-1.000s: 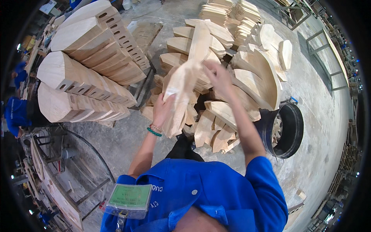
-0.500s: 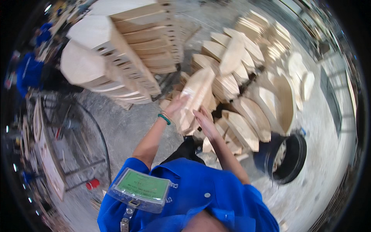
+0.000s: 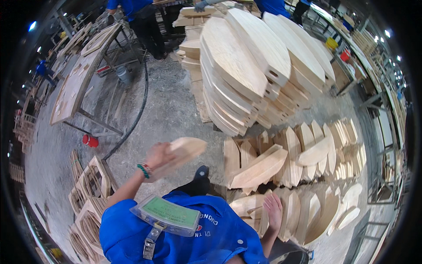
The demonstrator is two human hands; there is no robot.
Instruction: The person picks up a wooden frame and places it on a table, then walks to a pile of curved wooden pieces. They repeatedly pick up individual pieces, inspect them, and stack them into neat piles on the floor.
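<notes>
My left hand (image 3: 160,157) is closed on a pale wooden board (image 3: 188,148) with a tapered end, held out over the floor. Motion blurs both the hand and the board. My right hand (image 3: 273,206) has its fingers stretched out and holds nothing. It hovers at the nearer row of curved wooden pieces (image 3: 290,209); I cannot tell whether it touches them. Between the hands and beyond them, another shaped board (image 3: 259,168) lies slantwise across the farther row of pieces (image 3: 292,154).
A tall stack of shaped boards (image 3: 237,53) rises ahead. Wooden frames (image 3: 90,207) stand at my left. A worktable (image 3: 79,88), a red container (image 3: 90,141) and a dark hose (image 3: 141,110) are farther left. Co-workers in blue (image 3: 138,11) stand beyond; one gloved hand (image 3: 204,6) touches boards.
My view has turned left. Both hands were together at a wooden board; now they are apart, the left carrying a board leftward and the right off it, by the nearer row.
</notes>
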